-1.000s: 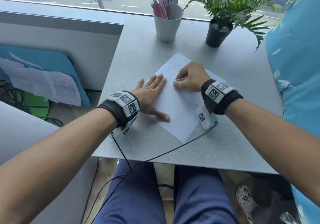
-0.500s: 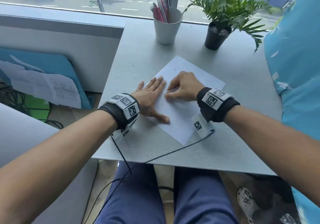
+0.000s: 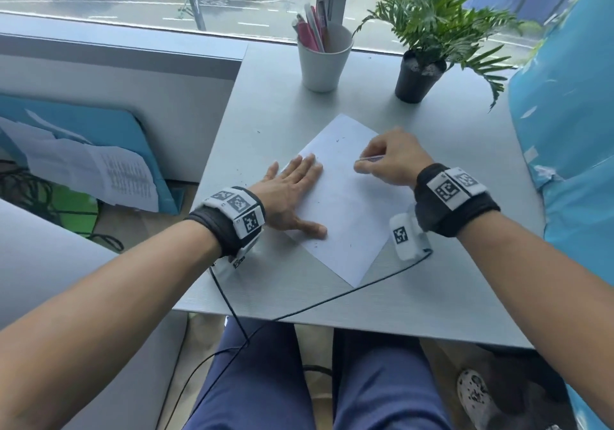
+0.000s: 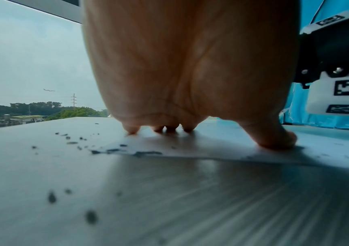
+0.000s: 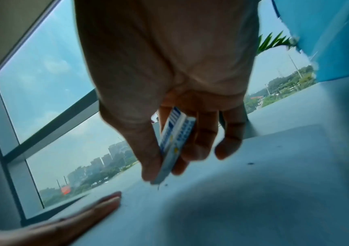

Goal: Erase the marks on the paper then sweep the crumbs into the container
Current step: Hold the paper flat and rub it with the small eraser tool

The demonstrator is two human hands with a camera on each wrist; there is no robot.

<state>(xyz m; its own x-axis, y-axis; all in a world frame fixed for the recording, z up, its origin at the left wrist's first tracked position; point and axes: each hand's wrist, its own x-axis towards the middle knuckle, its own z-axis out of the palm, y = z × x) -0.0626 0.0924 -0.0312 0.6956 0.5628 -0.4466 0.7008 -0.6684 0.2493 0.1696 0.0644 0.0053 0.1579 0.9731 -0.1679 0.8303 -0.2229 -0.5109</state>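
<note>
Desk [image 3: 432, 296]: crumbs [image 4: 110, 150] clear only left-wrist view.

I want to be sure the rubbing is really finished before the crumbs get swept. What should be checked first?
1. Paper pinned: ok, left hand lies flat on it.
2. Eraser held: ok, right hand pinches it.
3. Marks all gone: cannot tell, the sheet looks blank but the hands hide part of it.
4. Crumbs gathered: not ok, they lie scattered on the paper and the table.
5. Container ready: not ok, only a cup of pens stands at the far edge.
</note>
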